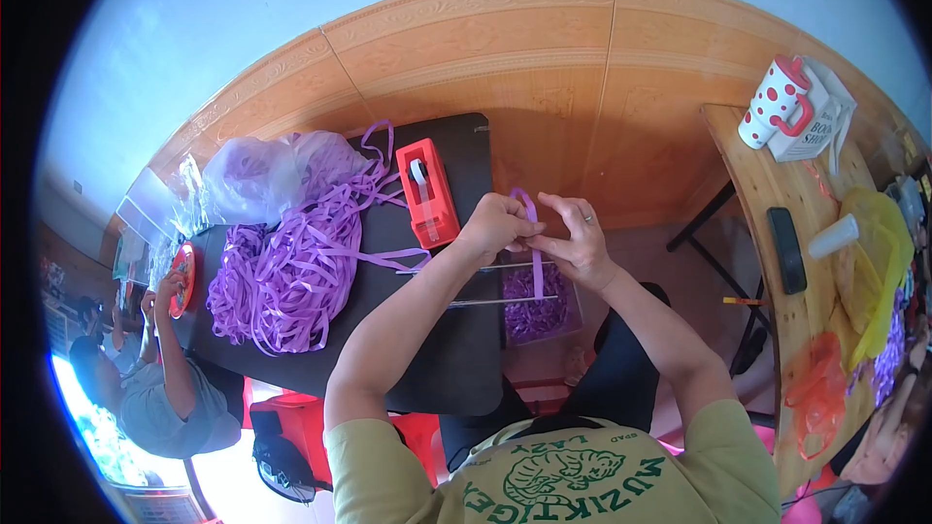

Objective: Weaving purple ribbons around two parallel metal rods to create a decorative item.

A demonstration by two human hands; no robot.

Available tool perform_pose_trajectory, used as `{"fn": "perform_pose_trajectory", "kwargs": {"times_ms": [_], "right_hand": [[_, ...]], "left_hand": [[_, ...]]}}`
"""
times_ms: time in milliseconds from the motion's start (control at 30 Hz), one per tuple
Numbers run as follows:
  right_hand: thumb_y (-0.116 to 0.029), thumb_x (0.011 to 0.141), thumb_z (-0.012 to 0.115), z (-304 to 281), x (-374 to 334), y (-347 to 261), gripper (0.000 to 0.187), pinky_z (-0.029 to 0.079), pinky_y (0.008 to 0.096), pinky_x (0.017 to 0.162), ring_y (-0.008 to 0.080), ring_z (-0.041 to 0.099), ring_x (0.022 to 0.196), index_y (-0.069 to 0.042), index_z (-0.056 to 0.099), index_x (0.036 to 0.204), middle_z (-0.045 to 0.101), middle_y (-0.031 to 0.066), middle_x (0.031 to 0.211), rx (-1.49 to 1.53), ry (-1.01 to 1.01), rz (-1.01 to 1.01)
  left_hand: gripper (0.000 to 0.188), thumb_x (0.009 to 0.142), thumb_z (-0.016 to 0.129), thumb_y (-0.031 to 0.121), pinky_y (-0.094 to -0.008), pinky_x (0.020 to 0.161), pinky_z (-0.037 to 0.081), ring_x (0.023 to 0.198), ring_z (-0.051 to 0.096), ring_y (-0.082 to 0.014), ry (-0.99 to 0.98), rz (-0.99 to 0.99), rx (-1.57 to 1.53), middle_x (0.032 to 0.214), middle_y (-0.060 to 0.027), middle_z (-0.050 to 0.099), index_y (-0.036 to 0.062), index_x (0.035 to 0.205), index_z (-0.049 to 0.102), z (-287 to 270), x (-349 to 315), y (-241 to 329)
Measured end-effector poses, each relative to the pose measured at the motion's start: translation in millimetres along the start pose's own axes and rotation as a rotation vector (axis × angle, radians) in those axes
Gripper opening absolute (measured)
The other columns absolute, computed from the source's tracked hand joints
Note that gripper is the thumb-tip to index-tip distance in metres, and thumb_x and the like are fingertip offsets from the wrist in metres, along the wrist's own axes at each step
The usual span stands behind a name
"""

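My L hand [500, 225] is pinched narrow on a purple ribbon [538, 277], fingertips pressed tog. My R hand [578, 245] is right beside it, thumb & fingers curled in close to the same strip (ring on one finger, btw); can't tell if it's actually gripping. The ribbon loops up btwn my hands, and a length hangs straight down below them, in front of two thin rods [500, 301] that jut out past the table edge. Under hands & rods: a clear bin [575, 315] w/ lots of purple bits in it.

Just L of my L hand, on the black table [417, 369], is a red tape dispenser [424, 196] w/ a roll in it. Further L there's a big heap [301, 272] of loose purple ribbon, one tail trailing back toward my L forearm, and a see-through bag [257, 175] just beyond the heap. Well off to my far L a co-worker [175, 408] has a hand at a red plate [190, 272].

Well R of my R hand is the wooden bench [752, 184]: phone [786, 250] lying nearest me, dotted cup [775, 107] & paper bag [820, 116] at the far end, yellow bag [879, 272] further R, red bag [815, 388] closer to my body.
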State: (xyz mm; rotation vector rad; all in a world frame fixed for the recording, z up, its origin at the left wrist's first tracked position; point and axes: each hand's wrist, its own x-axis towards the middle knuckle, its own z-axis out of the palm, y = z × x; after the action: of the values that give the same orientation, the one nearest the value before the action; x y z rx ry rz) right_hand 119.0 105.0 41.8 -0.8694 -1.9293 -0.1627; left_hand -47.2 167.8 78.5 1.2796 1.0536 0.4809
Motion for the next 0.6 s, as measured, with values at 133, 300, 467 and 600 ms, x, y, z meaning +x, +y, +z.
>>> {"fn": "perform_pose_trajectory", "kwargs": {"times_ms": [133,300,467,600], "right_hand": [[-0.006,0.062,0.071,7.0,-4.3,0.8,0.026,0.043,0.0386,0.081,0.0294,0.052,0.101,-0.017,0.072,0.085,0.054,0.0132,0.118,0.019,0.008,0.018],[0.000,0.066,0.065,17.1,-20.2,-5.9,0.023,0.043,0.0384,0.082,0.0298,0.052,0.097,-0.012,0.069,0.084,0.056,0.0127,0.112,0.178,-0.007,0.151],[0.003,0.074,0.059,34.0,-65.4,-14.5,0.017,0.044,0.0336,0.079,0.0262,0.056,0.086,-0.006,0.066,0.087,0.061,0.0114,0.095,0.392,-0.025,0.381],[0.002,0.079,0.058,35.2,-86.6,-46.2,0.011,0.045,0.0252,0.068,0.0145,0.059,0.074,0.000,0.064,0.088,0.064,0.0073,0.082,0.725,0.007,0.753]], "left_hand": [[0.014,0.079,0.069,0.006,-0.0215,0.047,0.046,0.055,0.060,-0.0135,0.076,0.013,0.109,0.062,-0.0075,0.060,-0.0039,0.073,0.062,2.4,0.0,-3.4],[0.018,0.079,0.066,0.010,-0.0257,0.056,0.049,0.060,0.062,-0.0139,0.229,0.381,0.442,0.071,-0.0119,0.064,-0.0060,0.086,0.065,5.7,-19.8,-8.2],[0.021,0.080,0.065,0.010,-0.0240,0.063,0.048,0.071,0.061,-0.0101,0.155,0.376,0.213,0.076,-0.0097,0.066,-0.0050,0.095,0.065,20.2,-81.2,2.2],[0.021,0.084,0.062,0.006,-0.0227,0.073,0.047,0.080,0.059,-0.0093,0.014,0.230,-0.013,0.088,-0.0054,0.065,-0.0057,0.102,0.063,36.7,-129.5,-13.8]]}}
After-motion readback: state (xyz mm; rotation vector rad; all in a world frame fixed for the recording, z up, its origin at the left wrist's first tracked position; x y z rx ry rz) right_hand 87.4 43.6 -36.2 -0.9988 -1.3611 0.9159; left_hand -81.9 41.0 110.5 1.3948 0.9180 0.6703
